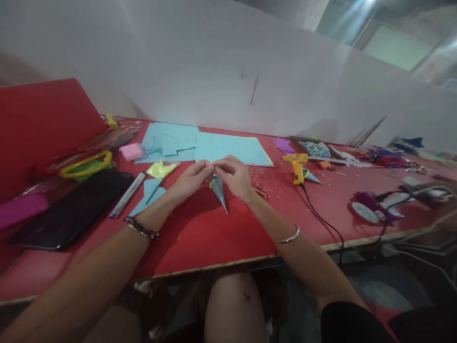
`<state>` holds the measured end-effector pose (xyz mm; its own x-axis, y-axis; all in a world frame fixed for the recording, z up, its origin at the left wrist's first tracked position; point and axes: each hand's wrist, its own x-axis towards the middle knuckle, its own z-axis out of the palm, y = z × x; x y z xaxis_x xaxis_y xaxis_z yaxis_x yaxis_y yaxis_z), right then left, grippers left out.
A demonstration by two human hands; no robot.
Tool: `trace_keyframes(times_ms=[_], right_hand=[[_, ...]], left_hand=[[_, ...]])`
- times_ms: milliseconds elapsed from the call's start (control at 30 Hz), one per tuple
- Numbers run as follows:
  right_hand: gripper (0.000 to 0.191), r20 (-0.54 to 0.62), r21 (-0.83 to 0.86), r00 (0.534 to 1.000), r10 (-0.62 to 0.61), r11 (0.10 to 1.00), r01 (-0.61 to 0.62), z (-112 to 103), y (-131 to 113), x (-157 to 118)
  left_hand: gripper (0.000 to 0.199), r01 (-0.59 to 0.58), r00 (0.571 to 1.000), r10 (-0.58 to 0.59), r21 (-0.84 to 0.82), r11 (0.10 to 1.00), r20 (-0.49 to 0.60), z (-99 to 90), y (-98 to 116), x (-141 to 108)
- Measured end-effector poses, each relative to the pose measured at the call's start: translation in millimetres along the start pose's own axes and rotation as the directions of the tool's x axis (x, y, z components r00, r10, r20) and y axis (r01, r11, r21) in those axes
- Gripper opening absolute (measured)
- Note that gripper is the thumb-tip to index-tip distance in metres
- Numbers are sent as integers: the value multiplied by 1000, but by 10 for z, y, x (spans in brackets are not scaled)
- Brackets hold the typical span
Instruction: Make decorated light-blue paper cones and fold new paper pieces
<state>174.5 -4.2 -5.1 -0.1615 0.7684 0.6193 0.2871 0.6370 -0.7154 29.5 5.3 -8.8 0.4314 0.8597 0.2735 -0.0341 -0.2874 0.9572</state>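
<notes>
Bent fingertip to fingertip over a blue paper cone

Has left hand and right hand brought together to the left of the yellow glue gun, fingers bent and tips meeting; cannot tell whether either hand grips the cone or something small between the tips. Shows the cone just under the fingers, left of the glue gun and reaching a little nearer the body than it, slanted, with a yellow band near its wide end. Reveals a second cone just beside the glue gun on its right, partly hidden by it. Spreads across the red tabletop blue sheets to the left of and beyond the glue gun, and a white marker well to its left.
</notes>
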Motion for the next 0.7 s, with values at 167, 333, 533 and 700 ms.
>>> trace_keyframes(times_ms=[167, 333, 533, 700], right_hand=[[11, 5, -146, 1000, -28, 989, 28, -12, -57, -10], [14, -144, -112, 989, 26, 993, -43, -63, 26, 28], [21, -228, 31, 945, 234, 972, -234, -132, 196, 81], [16, -126, 266, 930, 345, 915, -303, -25, 104, 55]], left_hand=[[23, 21, 1000, -22, -72, 997, -6, 7, 9, 5], [19, 21, 997, -30, -140, 990, -65, 24, 57, -4], [25, 74, 988, -113, -331, 941, -100, 24, 111, 21], [30, 68, 983, -122, -337, 939, -141, 19, 85, 41]])
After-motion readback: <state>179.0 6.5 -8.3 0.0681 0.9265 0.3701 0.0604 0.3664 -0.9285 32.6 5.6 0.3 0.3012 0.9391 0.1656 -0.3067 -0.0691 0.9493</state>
